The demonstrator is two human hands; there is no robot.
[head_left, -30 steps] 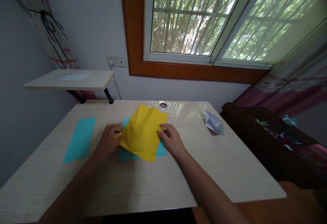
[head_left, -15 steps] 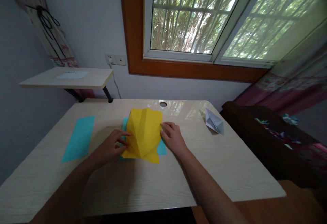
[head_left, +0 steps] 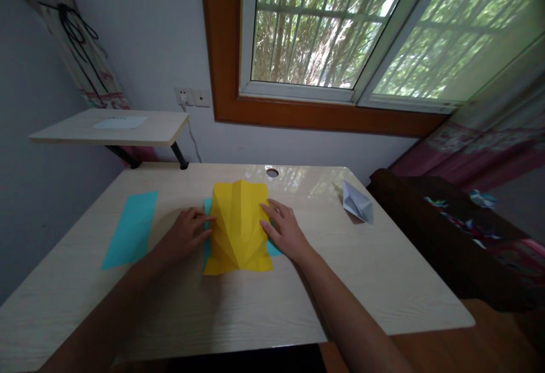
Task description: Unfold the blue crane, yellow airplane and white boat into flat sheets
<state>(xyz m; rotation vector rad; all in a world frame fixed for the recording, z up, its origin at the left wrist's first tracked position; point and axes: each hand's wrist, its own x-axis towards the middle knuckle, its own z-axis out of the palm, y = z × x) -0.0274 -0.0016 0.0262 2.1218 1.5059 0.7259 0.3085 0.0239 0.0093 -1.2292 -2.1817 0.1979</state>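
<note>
A creased sheet of yellow paper [head_left: 239, 228] lies partly raised in front of me, with fold lines fanning from its near middle. Its left edge is in the fingers of my left hand [head_left: 191, 231], which are bent close together. At the right edge my right hand [head_left: 284, 228] grips the sheet, thumb and fingers on its border. Under the yellow sheet lies a cyan sheet of paper [head_left: 275, 249]; only strips of it show on both sides.
Another cyan sheet [head_left: 131, 230] lies on the left of the desk [head_left: 374, 282]. A folded white paper shape [head_left: 356, 202] stands at the right. A raised shelf [head_left: 164, 129] with a white paper [head_left: 120, 122] is at the back left. The desk has a round cable hole [head_left: 272, 172].
The yellow paper has turned straighter and opened flatter, its lower left corner now clear of my left hand. My left hand has shifted slightly up and left; my right hand has moved slightly left.
</note>
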